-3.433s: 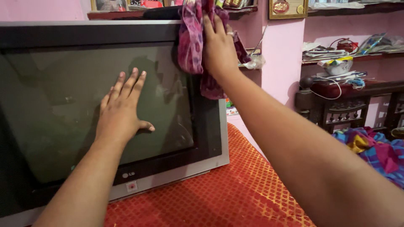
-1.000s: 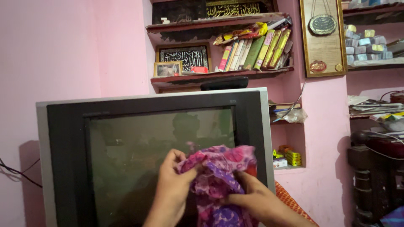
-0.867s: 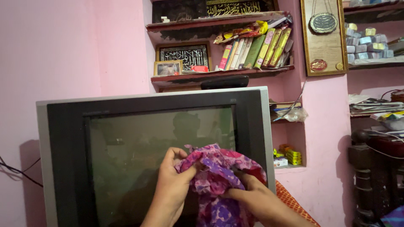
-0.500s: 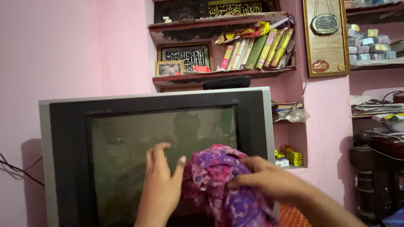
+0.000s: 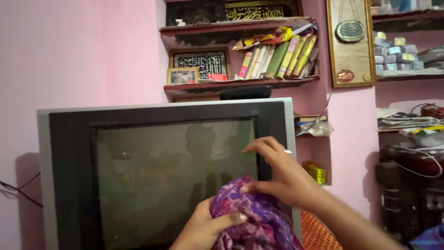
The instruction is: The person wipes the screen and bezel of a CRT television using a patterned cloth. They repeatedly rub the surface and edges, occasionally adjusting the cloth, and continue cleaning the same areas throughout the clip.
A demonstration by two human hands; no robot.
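Your left hand (image 5: pixel 203 229) grips the bunched pink-and-purple patterned cloth (image 5: pixel 254 222) from below, thumb pressed across its front. Your right hand (image 5: pixel 282 178) rests on top of the cloth, fingers (image 5: pixel 259 144) spread, partly blurred. Both sit before the lower right of the grey-framed, dark-screened boxy television (image 5: pixel 162 171). Behind it, a dark wooden shelf (image 5: pixel 240 84) carries leaning books (image 5: pixel 277 58) against a pink wall (image 5: pixel 69 51).

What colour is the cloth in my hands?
Pink and purple patterned cloth, seen in the head view.
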